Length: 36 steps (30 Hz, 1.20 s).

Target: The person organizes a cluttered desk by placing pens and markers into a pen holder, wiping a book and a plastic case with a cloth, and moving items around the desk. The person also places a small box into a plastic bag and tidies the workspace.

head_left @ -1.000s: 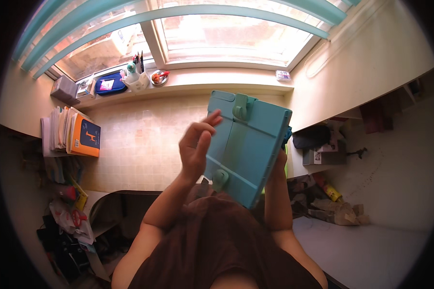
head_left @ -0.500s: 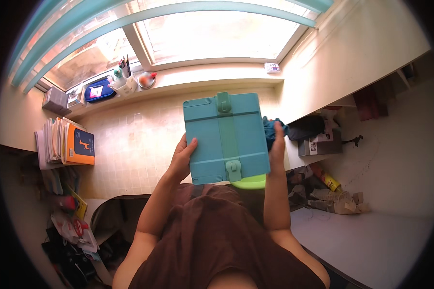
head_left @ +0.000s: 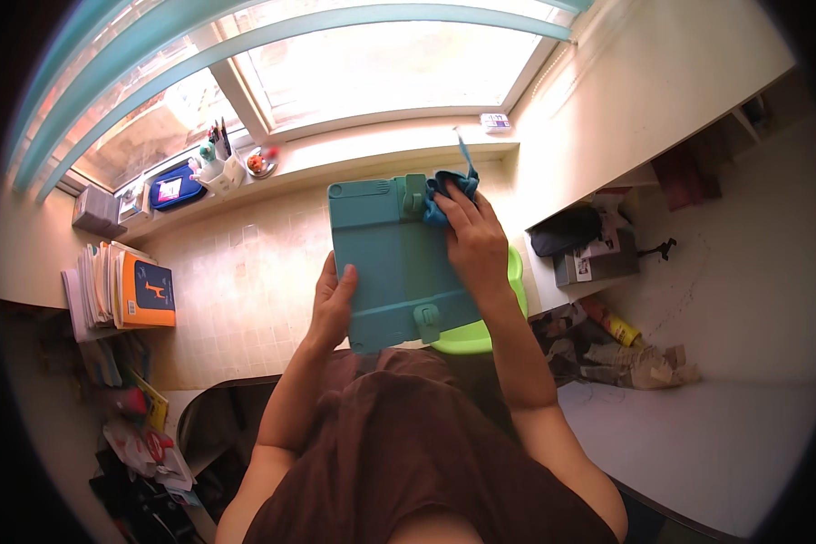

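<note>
A flat teal plastic case (head_left: 381, 258) with a greener band and two clips is held up in front of me, above the desk. My left hand (head_left: 333, 304) grips its left edge, thumb on the face and fingers behind. My right hand (head_left: 473, 238) presses a crumpled blue cloth (head_left: 453, 192) onto the case's upper right part, beside the top clip. A strand of the cloth sticks up past my fingers. Behind the case and my right forearm, a lime green basin (head_left: 468, 339) shows only in part.
The tiled-pattern desk (head_left: 245, 263) stretches to the windowsill, where a pen holder (head_left: 225, 170) and a blue case (head_left: 178, 188) stand. Upright books (head_left: 145, 288) line the left side. A grey box (head_left: 598, 261) sits on the right under a shelf.
My right hand has moved from the case's right edge up and left onto its face, bringing the cloth along. The case has shifted slightly left and tilted, and more of the basin shows.
</note>
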Each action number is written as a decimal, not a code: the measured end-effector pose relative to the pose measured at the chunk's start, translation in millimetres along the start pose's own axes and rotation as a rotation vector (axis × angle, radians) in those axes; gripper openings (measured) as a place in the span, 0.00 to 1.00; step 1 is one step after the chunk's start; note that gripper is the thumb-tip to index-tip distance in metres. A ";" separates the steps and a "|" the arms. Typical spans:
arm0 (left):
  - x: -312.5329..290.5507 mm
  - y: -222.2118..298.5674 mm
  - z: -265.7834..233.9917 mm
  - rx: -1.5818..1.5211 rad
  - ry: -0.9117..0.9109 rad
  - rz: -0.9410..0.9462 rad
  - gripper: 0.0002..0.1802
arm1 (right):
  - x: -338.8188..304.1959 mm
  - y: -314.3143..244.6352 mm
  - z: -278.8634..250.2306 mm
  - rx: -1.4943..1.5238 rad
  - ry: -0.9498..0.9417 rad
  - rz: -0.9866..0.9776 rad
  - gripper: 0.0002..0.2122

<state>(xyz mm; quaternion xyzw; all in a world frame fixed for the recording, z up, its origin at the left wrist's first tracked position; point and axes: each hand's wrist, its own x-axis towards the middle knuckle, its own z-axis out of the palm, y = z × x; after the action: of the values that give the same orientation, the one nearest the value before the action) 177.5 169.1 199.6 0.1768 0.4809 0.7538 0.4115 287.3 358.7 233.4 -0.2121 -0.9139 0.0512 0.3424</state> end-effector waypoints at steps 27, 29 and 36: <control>2.6 -1.6 -6.6 0.118 0.056 0.141 0.16 | 37.4 -90.3 -7.9 0.376 -0.061 -0.054 0.18; 1.7 4.5 4.7 0.075 0.109 0.127 0.17 | 30.3 -98.5 5.5 0.371 -0.058 -0.054 0.18; 8.1 4.8 -14.9 -0.261 0.194 0.128 0.27 | -10.3 -103.4 10.9 0.698 -0.300 -0.089 0.19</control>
<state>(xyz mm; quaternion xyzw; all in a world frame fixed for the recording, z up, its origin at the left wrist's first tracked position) 160.7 165.9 195.6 0.0784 0.4041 0.8480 0.3338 250.8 261.4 243.6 -0.0332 -0.8898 0.3749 0.2581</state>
